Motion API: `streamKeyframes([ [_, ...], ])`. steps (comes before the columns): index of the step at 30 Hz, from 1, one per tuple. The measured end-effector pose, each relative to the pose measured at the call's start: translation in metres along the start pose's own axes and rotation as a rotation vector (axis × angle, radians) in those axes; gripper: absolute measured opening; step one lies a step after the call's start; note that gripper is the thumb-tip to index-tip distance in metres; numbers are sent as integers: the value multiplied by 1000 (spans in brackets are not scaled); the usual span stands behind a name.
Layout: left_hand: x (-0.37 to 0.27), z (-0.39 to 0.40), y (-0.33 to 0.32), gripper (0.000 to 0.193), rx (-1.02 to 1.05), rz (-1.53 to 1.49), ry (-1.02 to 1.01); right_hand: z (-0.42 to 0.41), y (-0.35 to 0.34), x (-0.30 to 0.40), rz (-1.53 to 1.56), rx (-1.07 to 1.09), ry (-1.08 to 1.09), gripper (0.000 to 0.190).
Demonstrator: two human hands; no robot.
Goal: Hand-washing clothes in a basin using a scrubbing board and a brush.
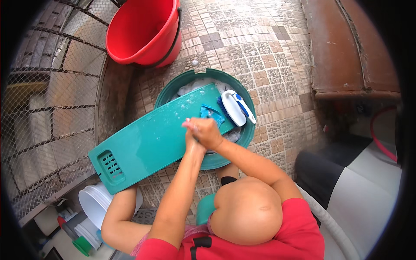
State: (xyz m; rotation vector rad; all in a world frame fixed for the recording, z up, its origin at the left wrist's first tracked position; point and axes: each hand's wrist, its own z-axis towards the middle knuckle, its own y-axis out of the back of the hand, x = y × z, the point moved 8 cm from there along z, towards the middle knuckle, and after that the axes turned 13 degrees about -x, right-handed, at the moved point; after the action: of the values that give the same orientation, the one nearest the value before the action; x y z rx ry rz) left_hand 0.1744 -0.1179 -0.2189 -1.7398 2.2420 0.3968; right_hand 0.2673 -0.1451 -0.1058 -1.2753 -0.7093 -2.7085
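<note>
My left hand point(194, 143) and my right hand point(206, 131) are pressed together above a teal plastic washboard point(146, 135), the right over the left. Whether anything lies between them is hidden. The washboard slants across a green round basin point(162, 89) that holds sudsy water and soaked cloth point(191, 87). Just beyond my hands, a small blue packet point(213, 114) lies on the board. Beside it, at the board's far end, rests a white and blue scrub brush point(234, 107), bristles towards the packet. Wet suds dot the board.
A red bucket point(141, 31) with a black handle stands at the upper left, near a wire mesh screen point(71, 78). White buckets point(96, 201) are at the lower left. A brown cabinet-like structure point(344, 48) is at the upper right. Patterned tiles point(266, 78) cover the floor.
</note>
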Motion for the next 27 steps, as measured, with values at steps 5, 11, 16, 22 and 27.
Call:
streamKeyframes([
  [5,-14,-21,6,77,161,-125,81,-26,25,-130,-275,110,-593,35],
  [11,-41,-9,24,28,302,-181,-114,-23,20,-119,68,57,-645,41],
  [16,-38,-21,12,36,489,-270,-105,-48,19,-145,407,20,-1015,35],
  [22,-65,-47,1,42,579,44,-282,-26,14,-71,545,384,-910,27],
  [27,-116,-93,-8,63,638,-90,-754,18,24,-10,393,586,-696,31],
])
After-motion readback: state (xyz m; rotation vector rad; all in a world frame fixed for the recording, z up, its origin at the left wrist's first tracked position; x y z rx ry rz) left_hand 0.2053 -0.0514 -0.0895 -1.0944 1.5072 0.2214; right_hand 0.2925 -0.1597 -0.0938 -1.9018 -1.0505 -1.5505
